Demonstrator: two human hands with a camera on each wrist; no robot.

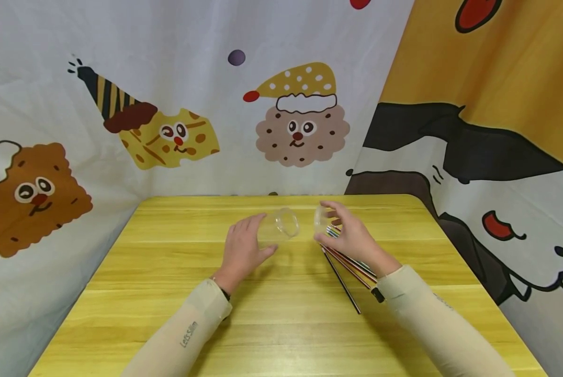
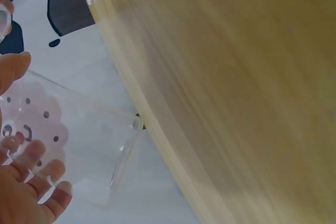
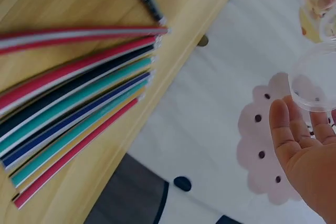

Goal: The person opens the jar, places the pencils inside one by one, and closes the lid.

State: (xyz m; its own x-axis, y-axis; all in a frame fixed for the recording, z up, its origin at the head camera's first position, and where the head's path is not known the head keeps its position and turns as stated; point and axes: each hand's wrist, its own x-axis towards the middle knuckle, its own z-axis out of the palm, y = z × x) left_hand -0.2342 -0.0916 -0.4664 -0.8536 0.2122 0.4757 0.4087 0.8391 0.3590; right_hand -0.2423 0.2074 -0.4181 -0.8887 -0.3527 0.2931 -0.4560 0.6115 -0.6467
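My left hand (image 1: 244,243) grips a clear plastic jar (image 1: 281,228), tilted on its side above the table with its round mouth turned to the right. In the left wrist view, the fingers curl round the see-through wall of the jar (image 2: 94,124). Across a small gap, my right hand (image 1: 354,238) holds a clear round lid (image 1: 320,220) by its edge between thumb and fingers. The lid (image 3: 315,77) faces the jar's mouth. Beneath the right hand lie several coloured pencils (image 1: 349,264), partly hidden by hand and wrist.
The pencils (image 3: 79,98) fan out on the yellow wooden table (image 1: 168,303), with one dark pencil (image 1: 342,285) angled away toward the front. A printed cartoon curtain (image 1: 187,52) hangs behind the table's far edge.
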